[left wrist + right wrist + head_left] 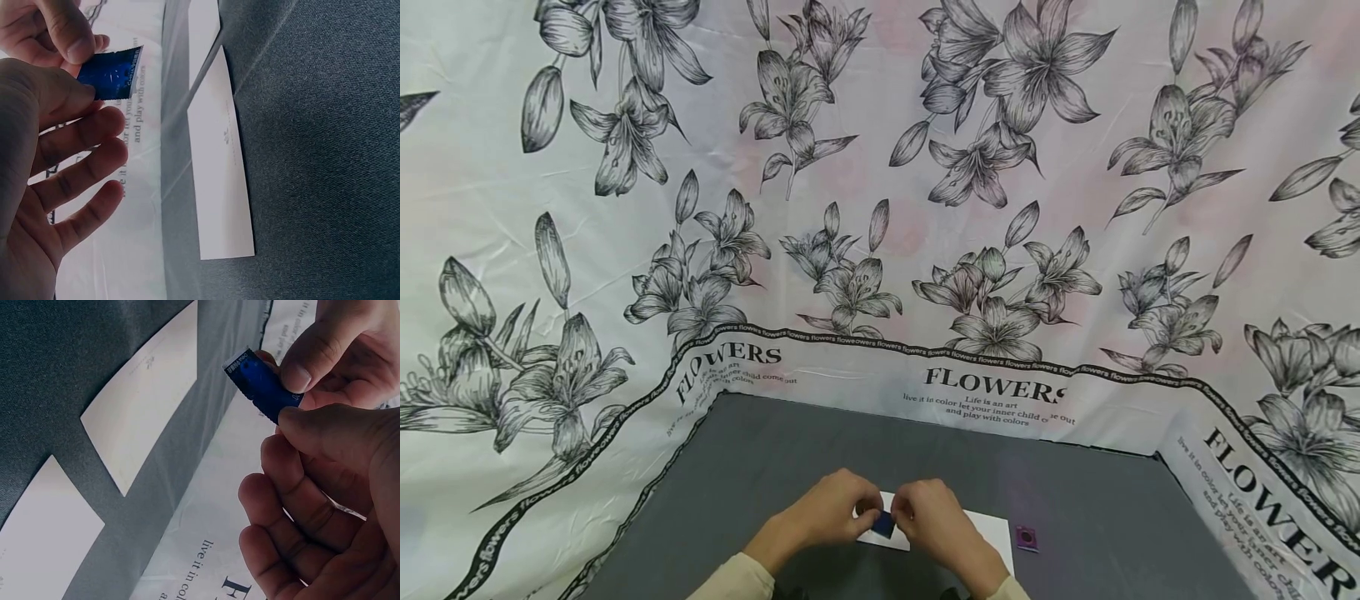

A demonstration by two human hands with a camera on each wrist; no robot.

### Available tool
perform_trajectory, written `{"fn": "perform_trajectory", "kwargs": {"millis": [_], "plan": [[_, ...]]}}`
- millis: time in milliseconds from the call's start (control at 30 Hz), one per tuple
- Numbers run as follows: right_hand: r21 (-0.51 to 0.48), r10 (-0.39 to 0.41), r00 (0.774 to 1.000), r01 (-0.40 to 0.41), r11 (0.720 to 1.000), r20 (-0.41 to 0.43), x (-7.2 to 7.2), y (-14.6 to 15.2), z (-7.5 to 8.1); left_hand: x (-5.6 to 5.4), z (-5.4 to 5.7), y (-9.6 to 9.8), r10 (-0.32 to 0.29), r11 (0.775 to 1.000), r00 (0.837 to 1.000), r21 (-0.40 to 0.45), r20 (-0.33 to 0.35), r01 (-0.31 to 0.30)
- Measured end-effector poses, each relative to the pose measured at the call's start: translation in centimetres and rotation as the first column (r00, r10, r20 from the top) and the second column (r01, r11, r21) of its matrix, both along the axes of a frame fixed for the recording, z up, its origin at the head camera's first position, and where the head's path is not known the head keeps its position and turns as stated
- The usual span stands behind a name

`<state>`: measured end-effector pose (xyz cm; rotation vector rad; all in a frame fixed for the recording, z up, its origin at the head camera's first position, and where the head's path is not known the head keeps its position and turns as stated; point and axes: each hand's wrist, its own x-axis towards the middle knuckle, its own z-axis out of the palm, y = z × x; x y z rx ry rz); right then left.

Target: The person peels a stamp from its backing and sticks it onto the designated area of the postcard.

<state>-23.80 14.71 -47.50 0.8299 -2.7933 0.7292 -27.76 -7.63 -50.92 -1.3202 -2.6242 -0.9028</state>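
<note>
A small blue foil packet [883, 524] is held up between both hands, over white paper cards. My left hand [833, 515] pinches one side of its edge between thumb and forefinger; the other fingers are spread loosely, as the left wrist view shows. Right beside that grip, my right hand [936, 521] pinches the same edge with thumb and forefinger, its remaining fingers curled. White lettering runs along the free end of the packet [112, 74] in the left wrist view. Seen from the right wrist, the packet [265, 387] bends slightly.
Two white cards with faint small print lie on the grey cloth surface, one [886, 543] below the packet and another [996, 533] to its right. A flat purple packet [1027, 538] lies farther right. A white flower-printed curtain [880, 383] encloses the back and sides.
</note>
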Motion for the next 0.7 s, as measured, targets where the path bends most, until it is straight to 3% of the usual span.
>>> {"fn": "perform_trajectory", "kwargs": {"millis": [267, 400, 700], "plan": [[-0.001, -0.024, 0.999, 0.024, 1.0, 0.028, -0.1, 0.4, 0.1, -0.1, 0.1, -0.3, 0.027, 1.0, 0.999, 0.005, -0.032, -0.027], [-0.006, -0.027, 0.999, 0.027, 1.0, 0.035, 0.0, 0.7, -0.1, -0.1, 0.2, -0.3, 0.045, 0.999, 0.999, 0.001, -0.017, -0.045], [-0.012, 0.004, 1.0, -0.004, 1.0, -0.017, 0.1, 0.8, -1.3, -0.2, -0.1, 0.0, 0.044, 0.999, 0.999, -0.01, 0.011, -0.044]]}}
